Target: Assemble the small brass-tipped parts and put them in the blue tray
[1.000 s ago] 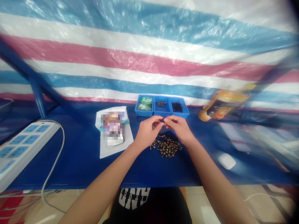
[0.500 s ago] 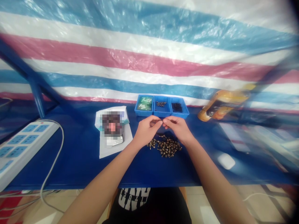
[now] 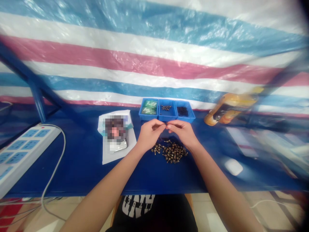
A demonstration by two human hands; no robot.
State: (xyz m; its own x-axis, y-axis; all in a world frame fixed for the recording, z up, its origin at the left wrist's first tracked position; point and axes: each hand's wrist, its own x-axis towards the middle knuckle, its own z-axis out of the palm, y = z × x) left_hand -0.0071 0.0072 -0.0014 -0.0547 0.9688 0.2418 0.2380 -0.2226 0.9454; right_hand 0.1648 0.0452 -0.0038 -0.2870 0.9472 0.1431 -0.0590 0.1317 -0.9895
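Two hands meet at the fingertips over a heap of small metal parts

On the left of a blue table [image 3: 79, 175] lies a white power strip [image 3: 26, 149], then white paper [image 3: 120, 154]. Next, the left hand [image 3: 151, 134] reaches in, thumb and forefinger pinched almost closed. Its tips meet the right hand's around a tiny dark piece [image 3: 166, 123]; both hands seem to grip it, neither nearer. The piece is too small to tell its long axis. Just beyond the fingertips stand three joined blue trays [image 3: 166, 118]. The heap of brass-coloured parts [image 3: 175, 152] lies on the near side of the fingertips, between the forearms, slightly toward the right. The right hand [image 3: 182, 132] is pinched likewise. Farther right are a white rounded object [image 3: 233, 166] and an orange bottle [image 3: 231, 108].
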